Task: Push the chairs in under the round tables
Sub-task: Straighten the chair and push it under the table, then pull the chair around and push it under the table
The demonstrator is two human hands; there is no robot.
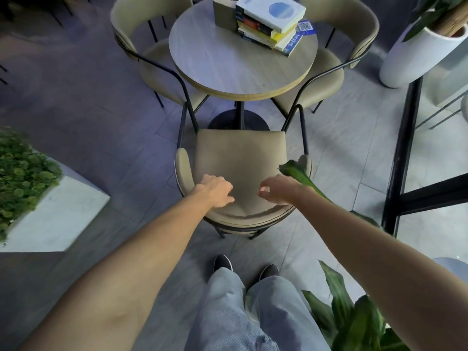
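A round wooden table (228,64) stands ahead on a black pedestal. The nearest beige chair (240,153) stands pulled out in front of me, its seat front just short of the table's edge and its curved backrest toward me. My left hand (215,190) and my right hand (276,188) hover over the backrest with fingers loosely curled, holding nothing. Two more beige chairs, a left chair (157,69) and a right chair (326,79), sit with their seats partly under the table.
A stack of books (271,19) and a box lie on the table. A white planter box (58,219) stands to my left, a white pot (415,51) at the back right. A black metal frame (402,153) and leafy plant (354,317) crowd the right.
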